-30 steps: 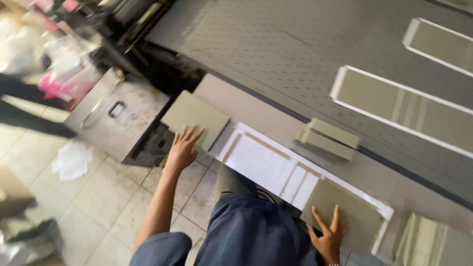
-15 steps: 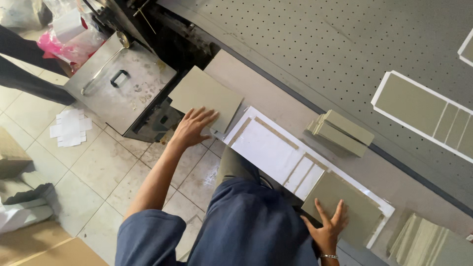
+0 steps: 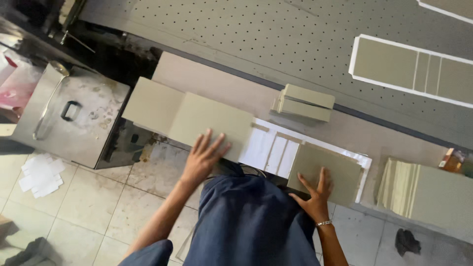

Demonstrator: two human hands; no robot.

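My left hand (image 3: 203, 158) lies flat with its fingers spread on the near edge of a grey-green cardboard panel (image 3: 212, 120). That panel overlaps a second, similar panel (image 3: 150, 104) to its left. My right hand (image 3: 315, 193), with a bracelet at the wrist, presses flat on another grey-green panel (image 3: 327, 165). This one rests on a white cut-out sheet (image 3: 268, 148) at the table's near edge. Neither hand grips anything.
A small stack of folded boards (image 3: 303, 102) sits behind the white sheet, and a bigger stack (image 3: 423, 192) at the right. The perforated table (image 3: 246, 39) carries a white-edged cut sheet (image 3: 414, 69). A metal box with a handle (image 3: 74, 118), floor papers (image 3: 42, 172) and a dark rag (image 3: 406, 241) lie around.
My left hand has come back to the right and now rests on a second panel beside the first. My right hand stays on its panel. The view has shifted.
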